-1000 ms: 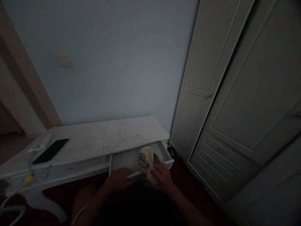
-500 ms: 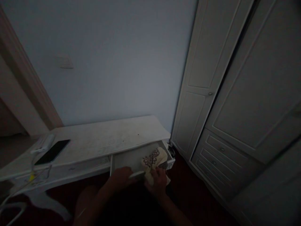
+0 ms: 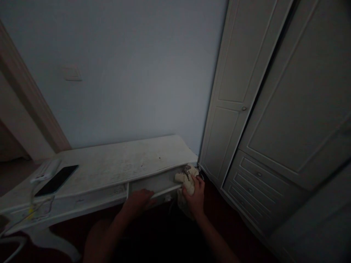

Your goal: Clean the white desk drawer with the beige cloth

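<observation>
A drawer (image 3: 153,183) stands partly pulled out of the white desk (image 3: 120,157). My left hand (image 3: 139,201) is closed over the left part of its front edge. At the front's right end, my right hand (image 3: 196,193) grips a cream cloth (image 3: 189,182) with a dark pattern. The cloth is bunched over the drawer's edge, and part of it hangs down in front, dim in the shadow. My right fingers partly cover it.
A dark phone (image 3: 57,180) and a white device (image 3: 46,170) with a cable lie on the desk's left end. To the right rises a white wardrobe (image 3: 230,128) with small drawers (image 3: 251,186). A light switch (image 3: 71,73) is on the wall.
The drawer has slid inward and less of its inside shows. My right hand has moved right and slightly up with the cloth, to the front's right corner. My left hand has stayed on the front.
</observation>
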Motion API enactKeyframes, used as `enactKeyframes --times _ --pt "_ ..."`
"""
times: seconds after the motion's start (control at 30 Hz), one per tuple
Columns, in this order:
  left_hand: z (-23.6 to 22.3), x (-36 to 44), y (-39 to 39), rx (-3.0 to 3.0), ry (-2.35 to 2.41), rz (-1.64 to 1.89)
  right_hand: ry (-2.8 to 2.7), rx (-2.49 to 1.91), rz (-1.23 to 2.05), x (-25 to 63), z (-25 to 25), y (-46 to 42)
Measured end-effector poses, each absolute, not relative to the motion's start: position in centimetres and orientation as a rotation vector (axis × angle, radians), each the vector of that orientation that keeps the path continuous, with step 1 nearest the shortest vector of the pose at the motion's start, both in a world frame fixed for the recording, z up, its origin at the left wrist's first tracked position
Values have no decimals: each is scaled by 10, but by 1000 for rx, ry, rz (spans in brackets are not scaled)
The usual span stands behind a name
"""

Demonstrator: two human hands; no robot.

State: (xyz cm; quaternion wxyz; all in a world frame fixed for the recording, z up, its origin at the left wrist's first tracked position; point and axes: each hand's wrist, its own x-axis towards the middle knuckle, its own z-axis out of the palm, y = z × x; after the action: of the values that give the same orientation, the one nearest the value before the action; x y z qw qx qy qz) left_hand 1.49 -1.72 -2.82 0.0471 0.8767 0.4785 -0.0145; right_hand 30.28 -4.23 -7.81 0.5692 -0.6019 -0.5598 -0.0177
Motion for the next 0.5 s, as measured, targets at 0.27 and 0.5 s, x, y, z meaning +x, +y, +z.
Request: enactKeyframes --times 0.27,0.5 --pt "-21 14 -10 2567 1433 -47 -1505 -1276 110 238 -97 -55" --pt "-24 13 -6 2561 1388 -41 -1057 -1481 154 308 -102 -44"
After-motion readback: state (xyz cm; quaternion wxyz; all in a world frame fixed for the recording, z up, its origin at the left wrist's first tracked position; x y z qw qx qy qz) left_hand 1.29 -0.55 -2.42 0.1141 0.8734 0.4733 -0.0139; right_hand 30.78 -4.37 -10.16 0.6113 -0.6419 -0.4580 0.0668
